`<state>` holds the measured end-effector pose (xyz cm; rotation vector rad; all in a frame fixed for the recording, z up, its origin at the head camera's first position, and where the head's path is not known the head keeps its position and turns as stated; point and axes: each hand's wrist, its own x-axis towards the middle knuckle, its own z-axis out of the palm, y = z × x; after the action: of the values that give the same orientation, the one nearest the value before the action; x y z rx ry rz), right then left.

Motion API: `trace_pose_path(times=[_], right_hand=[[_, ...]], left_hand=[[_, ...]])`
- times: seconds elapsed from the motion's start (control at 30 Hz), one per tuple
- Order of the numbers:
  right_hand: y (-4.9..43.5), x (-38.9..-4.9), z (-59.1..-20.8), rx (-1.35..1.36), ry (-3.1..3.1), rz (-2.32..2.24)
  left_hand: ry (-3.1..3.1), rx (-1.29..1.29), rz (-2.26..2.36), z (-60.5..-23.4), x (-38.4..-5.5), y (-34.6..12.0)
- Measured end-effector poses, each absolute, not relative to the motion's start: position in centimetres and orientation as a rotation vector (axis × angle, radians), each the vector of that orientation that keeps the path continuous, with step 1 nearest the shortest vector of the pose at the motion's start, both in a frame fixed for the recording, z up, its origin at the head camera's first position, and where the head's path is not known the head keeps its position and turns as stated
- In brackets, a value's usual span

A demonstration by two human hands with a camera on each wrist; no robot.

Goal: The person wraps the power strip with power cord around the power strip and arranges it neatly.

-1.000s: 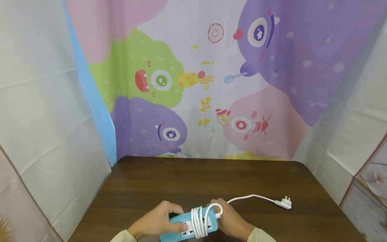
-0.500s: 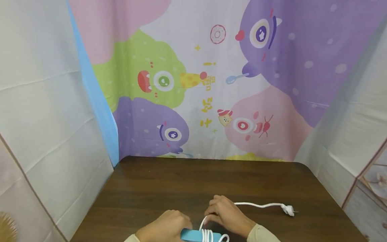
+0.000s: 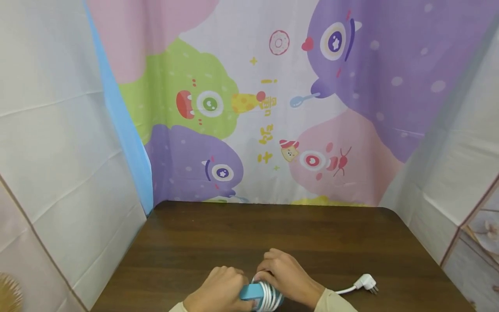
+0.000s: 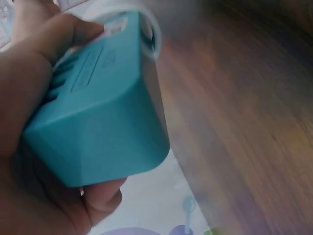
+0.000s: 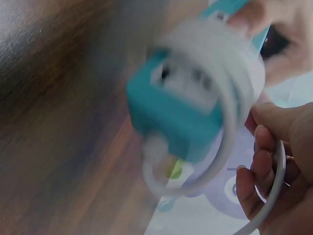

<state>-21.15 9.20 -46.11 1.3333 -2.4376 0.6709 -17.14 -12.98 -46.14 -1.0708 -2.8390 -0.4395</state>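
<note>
A teal power strip (image 3: 251, 292) with white sockets is held off the near side of the table by my left hand (image 3: 220, 289). In the left wrist view, the thumb lies along the socket face of the power strip (image 4: 98, 132) and fingers curl beneath it. White cord (image 3: 270, 297) wraps around the strip's other end in several turns. My right hand (image 3: 286, 276) is beside the wraps, and in the right wrist view its curled fingers grip the loose run of cord (image 5: 274, 196). The cord's tail ends in a white plug (image 3: 366, 282), right of the right hand.
The dark wooden table (image 3: 218, 234) stretches back to a curtain (image 3: 249, 173) printed with cartoon monsters. Pale cloth panels hang at the left (image 3: 58, 112) and right (image 3: 452, 173). A tan fuzzy object (image 3: 8, 292) shows at the lower left edge.
The power strip has turned from socket face up to edge on. My right hand has moved from the strip's end to the cord beside the wraps, and the plug has shifted nearer.
</note>
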Motion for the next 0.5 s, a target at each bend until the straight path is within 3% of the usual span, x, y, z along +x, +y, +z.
trace_pose_path(times=[0.5], right_hand=[[8.3,-20.7,-45.8,1.203,-2.311,0.678]], left_hand=[[-2.802,-0.678,-0.567,-46.6,-18.4,-13.6]])
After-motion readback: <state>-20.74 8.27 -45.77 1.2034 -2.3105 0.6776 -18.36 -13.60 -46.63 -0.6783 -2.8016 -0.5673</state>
